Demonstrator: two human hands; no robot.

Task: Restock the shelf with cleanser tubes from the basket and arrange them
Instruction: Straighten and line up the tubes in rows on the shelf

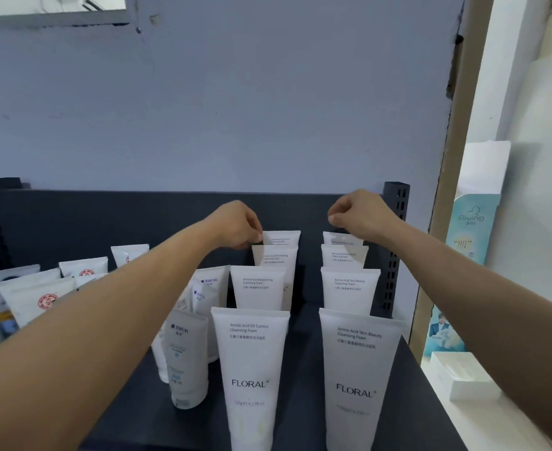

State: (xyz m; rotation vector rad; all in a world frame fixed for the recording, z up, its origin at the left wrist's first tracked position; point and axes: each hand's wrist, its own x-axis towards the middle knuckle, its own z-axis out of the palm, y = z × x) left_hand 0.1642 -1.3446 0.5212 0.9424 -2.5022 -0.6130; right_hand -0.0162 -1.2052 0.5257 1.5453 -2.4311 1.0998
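The FLORAL cleanser tubes are standing cap-down in two rows on the dark shelf (300,353), four deep, running from the camera back toward both hands. The rear left tube (284,237) is sitting just right of the left hand (235,226), whose fingers are curling down round its top left corner, the fingertips (255,236) also lying against the crimped edge of the tube in front. The rear right tube (339,238) is standing directly below the right hand (362,216). That hand's fingers are curling in with the thumb pressed to them, just above the tube's top edge, and its heel is covering the tube's right corner. Whether it is pinching the tube cannot be told.

Nearer the camera than the left hand, the front left tube (250,379) is reading "Amino Acid Oil Control". Below the right forearm, the front right tube (359,379) is reading "Amino Acid Skin Beauty".

Under the left forearm, greyish MANTING tubes (188,359) are leaning beside the left row. Further left of that arm, white tubes with a red emblem (45,301) are crowding together. Just right of the right hand, a perforated shelf post (395,249) is rising. Beyond it, a teal carton (473,222) and a white box (460,375) are sitting.
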